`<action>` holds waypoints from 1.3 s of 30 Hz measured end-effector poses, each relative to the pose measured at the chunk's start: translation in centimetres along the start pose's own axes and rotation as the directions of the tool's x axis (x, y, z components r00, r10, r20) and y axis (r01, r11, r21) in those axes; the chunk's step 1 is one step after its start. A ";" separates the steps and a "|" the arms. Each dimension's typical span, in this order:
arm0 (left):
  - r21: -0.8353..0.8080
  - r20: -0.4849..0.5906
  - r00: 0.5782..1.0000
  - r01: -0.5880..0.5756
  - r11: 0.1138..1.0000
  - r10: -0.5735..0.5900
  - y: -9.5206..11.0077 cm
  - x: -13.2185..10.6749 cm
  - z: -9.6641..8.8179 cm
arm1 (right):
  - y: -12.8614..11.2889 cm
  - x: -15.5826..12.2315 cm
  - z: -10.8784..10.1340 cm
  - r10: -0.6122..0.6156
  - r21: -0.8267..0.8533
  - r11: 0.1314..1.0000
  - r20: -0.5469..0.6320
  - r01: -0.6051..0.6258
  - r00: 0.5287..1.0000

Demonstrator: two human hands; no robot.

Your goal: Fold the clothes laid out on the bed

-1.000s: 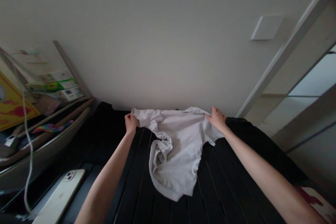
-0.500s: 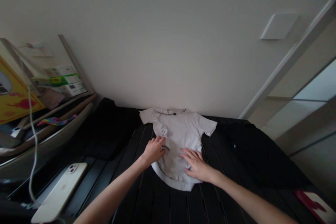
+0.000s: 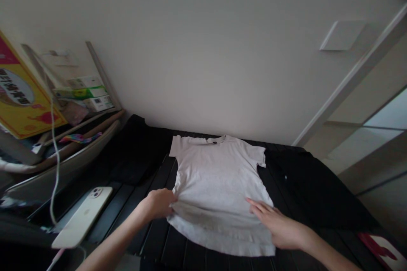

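One white T-shirt [image 3: 216, 186] lies flat on the black slatted table [image 3: 190, 258]. The left hand [image 3: 158, 203] pinches its left hem. The right hand [image 3: 280, 228] presses flat, fingers extended, on its right hem. One phone [image 3: 83, 217] lies to its left.

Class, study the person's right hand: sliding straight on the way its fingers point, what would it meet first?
More of the T-shirt: the right hand lies flat on it, fingers aimed at the sleeve on the far left. It would likely pass clear of the left hand.
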State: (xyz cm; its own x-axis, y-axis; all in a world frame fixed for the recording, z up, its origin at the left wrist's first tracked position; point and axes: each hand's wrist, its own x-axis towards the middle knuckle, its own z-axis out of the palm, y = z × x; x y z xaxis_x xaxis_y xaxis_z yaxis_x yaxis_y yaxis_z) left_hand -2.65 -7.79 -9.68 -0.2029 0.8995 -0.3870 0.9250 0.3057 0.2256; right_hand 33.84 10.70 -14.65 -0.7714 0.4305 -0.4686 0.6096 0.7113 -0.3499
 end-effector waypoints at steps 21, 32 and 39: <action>-0.135 -0.470 0.882 -0.064 0.989 -0.007 2.6 21.7 2.2 | 2.5 9.7 3.8 0.152 -0.128 0.943 -0.654 -0.306 0.741; -0.047 -0.478 0.860 0.179 0.983 -0.180 4.9 25.8 3.0 | 1.8 10.5 4.0 0.241 -0.162 0.865 -0.695 -0.474 0.677; -0.127 -0.676 0.667 0.316 0.940 -0.315 0.5 22.6 0.9 | 2.0 10.0 1.3 0.279 -0.178 0.877 -0.567 -0.446 0.775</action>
State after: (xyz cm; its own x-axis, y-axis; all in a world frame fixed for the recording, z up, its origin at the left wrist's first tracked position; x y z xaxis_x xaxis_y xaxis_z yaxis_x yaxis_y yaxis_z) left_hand -6.53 12.41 -19.09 -0.6436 0.7142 0.2751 0.7650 0.6111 0.2034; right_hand 27.63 15.71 -21.09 -0.5311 0.8473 -0.0003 0.8464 0.5306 0.0463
